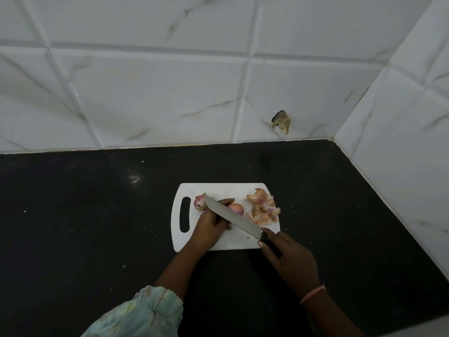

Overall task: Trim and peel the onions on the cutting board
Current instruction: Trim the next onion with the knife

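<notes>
Peelings (263, 210) heaped just beyond our right hand (289, 261) tell us some of the work is done; that hand grips the knife (233, 216) by its handle, blade slanting across our left hand (211, 224); the left curls around one onion (236, 208) on the cutting board (223, 188); another onion (199, 202), apparently in its skin, sits just past the left fingers by the blade tip; we judge both need trimming or peeling.

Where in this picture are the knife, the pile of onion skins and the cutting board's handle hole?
knife (232, 216): head view, middle of the blade.
pile of onion skins (263, 209): head view, centre of the heap.
cutting board (185, 214): head view, its handle slot.
</notes>
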### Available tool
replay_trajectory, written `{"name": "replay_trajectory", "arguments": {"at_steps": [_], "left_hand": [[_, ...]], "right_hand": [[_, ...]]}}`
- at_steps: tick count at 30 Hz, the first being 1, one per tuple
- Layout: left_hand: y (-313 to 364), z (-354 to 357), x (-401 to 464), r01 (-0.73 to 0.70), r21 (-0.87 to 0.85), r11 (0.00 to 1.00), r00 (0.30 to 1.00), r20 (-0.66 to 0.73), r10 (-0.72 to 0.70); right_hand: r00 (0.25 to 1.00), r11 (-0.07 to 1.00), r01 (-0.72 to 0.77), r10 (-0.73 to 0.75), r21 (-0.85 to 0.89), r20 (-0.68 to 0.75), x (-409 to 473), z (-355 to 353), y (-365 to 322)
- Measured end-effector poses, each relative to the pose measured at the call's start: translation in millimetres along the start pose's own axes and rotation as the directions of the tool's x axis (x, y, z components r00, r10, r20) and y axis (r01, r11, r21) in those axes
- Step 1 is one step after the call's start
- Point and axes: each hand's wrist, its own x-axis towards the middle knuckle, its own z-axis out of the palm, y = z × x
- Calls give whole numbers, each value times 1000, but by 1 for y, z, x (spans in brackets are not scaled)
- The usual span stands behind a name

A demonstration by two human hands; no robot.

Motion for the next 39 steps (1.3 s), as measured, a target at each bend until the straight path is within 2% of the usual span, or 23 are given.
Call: {"name": "replay_trajectory", "arguments": {"at_steps": [5,10,16,24,28,34,39], "left_hand": [[-1,2,-1,6,-59,998,1000,-26,-7],[-3,3,0,-25,-3,1000,998,-61,25],[-6,5,-1,5,-44,999,998,-66,-7],[-7,6,-2,2,-25,1000,994,-107,-4],[-3,6,-3,-50,5,999,992,-114,50],[-6,6,-2,11,-27,1000,995,-102,-14],[-3,4,-3,-2,36,999,998,-61,4]], "right_hand": [[1000,998,-6,7,-68,14,1,-4,6],[988,989,-151,150,-5,-38,-1,-15,16],[998,996,5,1,-84,71,-5,-9,12],[994,996,-45,53,-81,98,-1,-13,15],[987,986,-158,159,-56,5,-2,-20,25],[991,993,-35,49,-109,128,-5,-22,22],[985,988,-141,145,-56,93,-1,-16,29]]}}
